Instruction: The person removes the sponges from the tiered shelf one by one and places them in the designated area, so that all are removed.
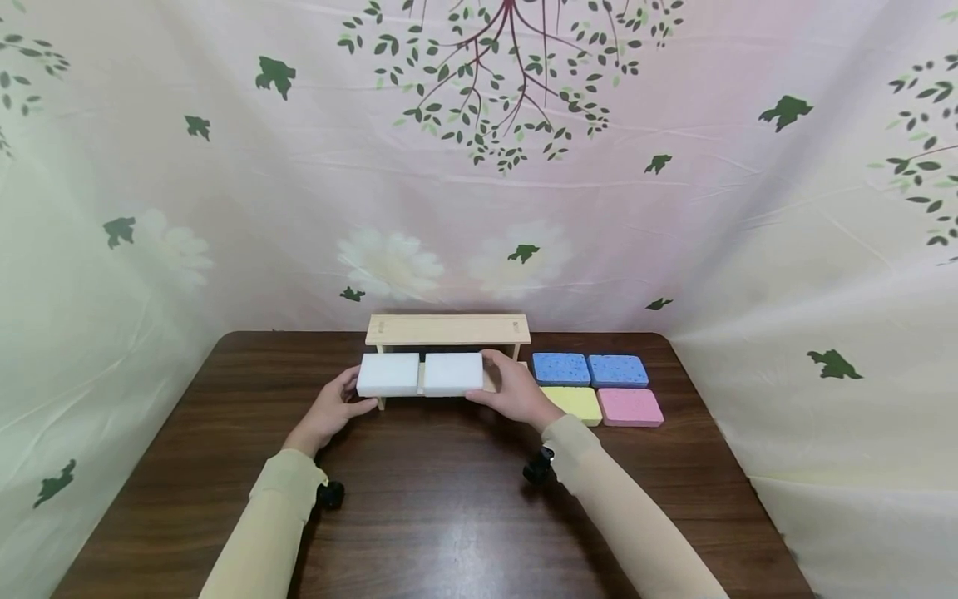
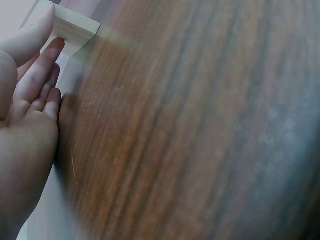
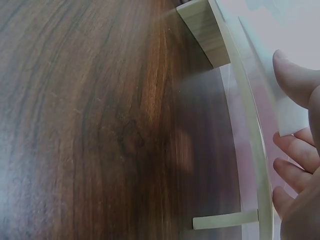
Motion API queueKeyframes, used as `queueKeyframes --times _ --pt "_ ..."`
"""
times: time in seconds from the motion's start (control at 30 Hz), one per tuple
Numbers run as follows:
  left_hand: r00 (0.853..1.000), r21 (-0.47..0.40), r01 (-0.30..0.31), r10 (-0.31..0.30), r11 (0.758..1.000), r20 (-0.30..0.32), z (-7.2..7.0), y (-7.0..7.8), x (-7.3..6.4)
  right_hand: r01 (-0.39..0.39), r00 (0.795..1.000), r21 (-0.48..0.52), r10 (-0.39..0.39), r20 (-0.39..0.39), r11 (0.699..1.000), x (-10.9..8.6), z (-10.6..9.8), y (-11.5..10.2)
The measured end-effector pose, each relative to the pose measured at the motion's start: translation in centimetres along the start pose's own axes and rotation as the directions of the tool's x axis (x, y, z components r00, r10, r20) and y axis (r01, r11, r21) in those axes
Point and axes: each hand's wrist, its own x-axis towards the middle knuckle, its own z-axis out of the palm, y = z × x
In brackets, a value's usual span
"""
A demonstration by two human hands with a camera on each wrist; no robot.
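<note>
Two white sponge-like blocks lie side by side across the front of a small wooden rack (image 1: 447, 328), a narrow gap between them. At the outer end of the left white block (image 1: 387, 373), my left hand (image 1: 333, 412) touches its side, the thumb low at the front corner. In the left wrist view the fingers of that hand (image 2: 30, 115) look fairly straight, beside the wooden end. My right hand (image 1: 516, 393) pinches the right end of the other white block (image 1: 453, 373). The right wrist view shows the thumb (image 3: 295, 82) on the block's face, fingers at its corner.
Right of the rack lie two blue sponges (image 1: 560, 368), a yellow sponge (image 1: 575, 404) partly behind my right hand, and a pink sponge (image 1: 630, 407). The brown wood-grain table (image 1: 449, 516) reaches back to a printed cloth (image 1: 464, 208) that encloses it.
</note>
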Motion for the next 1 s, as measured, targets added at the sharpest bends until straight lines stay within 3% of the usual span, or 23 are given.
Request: queueKeyframes --times 0.3,0.7,1.0 --pt "1.000 0.003 0.002 -0.002 1.000 -0.002 0.0 0.0 0.0 0.037 0.999 0.016 -0.037 -0.004 0.999 -0.9 -0.6 0.4" --pt "1.000 0.022 -0.007 0.007 1.000 -0.005 0.0 -0.1 0.0 0.006 1.000 0.025 -0.006 0.005 1.000 -2.5 -1.7 0.8" --pt "1.000 0.013 -0.008 0.008 1.000 -0.005 0.1 0.1 -0.2 0.044 0.999 0.045 -0.044 -0.014 0.998 -3.7 -2.4 0.8"
